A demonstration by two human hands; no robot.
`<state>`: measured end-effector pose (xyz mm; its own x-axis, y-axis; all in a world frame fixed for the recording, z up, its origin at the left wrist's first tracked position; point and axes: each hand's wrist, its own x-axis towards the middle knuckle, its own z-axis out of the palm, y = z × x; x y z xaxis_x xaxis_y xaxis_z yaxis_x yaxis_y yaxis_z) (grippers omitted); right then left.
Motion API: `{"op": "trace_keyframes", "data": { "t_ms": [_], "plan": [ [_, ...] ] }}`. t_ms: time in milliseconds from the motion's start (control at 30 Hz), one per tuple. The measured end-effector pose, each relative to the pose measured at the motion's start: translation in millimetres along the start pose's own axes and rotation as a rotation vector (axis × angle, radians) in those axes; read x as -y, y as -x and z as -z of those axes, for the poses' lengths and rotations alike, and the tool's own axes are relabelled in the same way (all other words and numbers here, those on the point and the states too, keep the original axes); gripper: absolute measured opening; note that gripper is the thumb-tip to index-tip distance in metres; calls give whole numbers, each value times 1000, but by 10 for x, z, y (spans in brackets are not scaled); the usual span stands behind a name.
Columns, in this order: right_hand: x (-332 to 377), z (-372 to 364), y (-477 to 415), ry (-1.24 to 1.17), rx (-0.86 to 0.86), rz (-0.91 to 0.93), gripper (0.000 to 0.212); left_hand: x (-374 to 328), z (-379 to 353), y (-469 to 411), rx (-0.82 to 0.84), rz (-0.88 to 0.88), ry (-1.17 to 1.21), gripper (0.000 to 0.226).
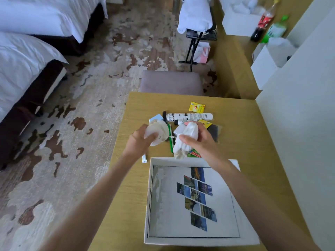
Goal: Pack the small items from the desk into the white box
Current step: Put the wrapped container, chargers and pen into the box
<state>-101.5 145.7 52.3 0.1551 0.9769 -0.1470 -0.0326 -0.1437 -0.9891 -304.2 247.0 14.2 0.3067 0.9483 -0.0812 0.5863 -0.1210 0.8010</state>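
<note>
Two of the small items are in my hands right now. There's a soft white pouch in my left hand, fingers curled round its near side. A crumpled white cloth bag is in my right hand, pinched between thumb and fingers, with its gathered end dangling toward the box.

Both are up just above the pile, a little beyond the white box, which sits open on the near part of the tabletop under my forearms. My guess is floppy stuff like this is easier to lift clear and drop in than to slide. The only thing in the box looks like a printed sheet with little photo tiles, flat on the bottom, so there's plenty of room.

The rest of the pile lies just past the box:
- a green pen between my hands
- a long white tube across the far side, with a yellow sachet beyond it
- a pale blue little box at far left
- a dark packet on the right
- a red-and-green packet right at the box's far rim
- a small white stick-like thing just left of the box's far corner

Nothing really blocks the way in, though that dangling bag end could catch on the rim. Past the tabletop there's a padded chair, and beds off to the left.
</note>
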Motion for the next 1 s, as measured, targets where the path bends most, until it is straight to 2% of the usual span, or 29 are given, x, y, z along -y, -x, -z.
{"op": "trace_keyframes", "data": {
  "t_ms": [133,233,333,433,500,600,700,767,833,867,933,1000],
  "plan": [
    [117,-3,222,51,46,111,56,-413,41,585,49,63,403,14],
    [123,25,391,163,132,185,46,-556,-88,977,118,130,619,20],
    [35,32,511,285,224,185,29,-572,-254,1284,103,189,653,19],
    [-26,64,640,227,324,91,21,-545,-329,1527,57,233,697,19],
    [-40,80,703,179,403,36,22,-538,-334,1646,49,264,751,22],
    [-57,50,751,272,384,114,28,-531,-303,1742,70,327,827,28],
    [-86,-22,763,369,325,214,26,-526,-261,1775,138,303,794,35],
    [-128,-61,732,523,285,286,25,-509,-233,1769,176,221,625,37],
    [-192,-57,649,687,292,300,40,-479,-213,1737,177,182,503,37],
    [-215,-48,616,708,343,248,53,-462,-204,1711,178,176,498,36],
    [-255,-39,598,540,488,49,75,-424,-189,1659,207,173,530,37],
    [-327,-36,600,343,557,-82,70,-388,-191,1603,257,165,481,41]
  ]
}}
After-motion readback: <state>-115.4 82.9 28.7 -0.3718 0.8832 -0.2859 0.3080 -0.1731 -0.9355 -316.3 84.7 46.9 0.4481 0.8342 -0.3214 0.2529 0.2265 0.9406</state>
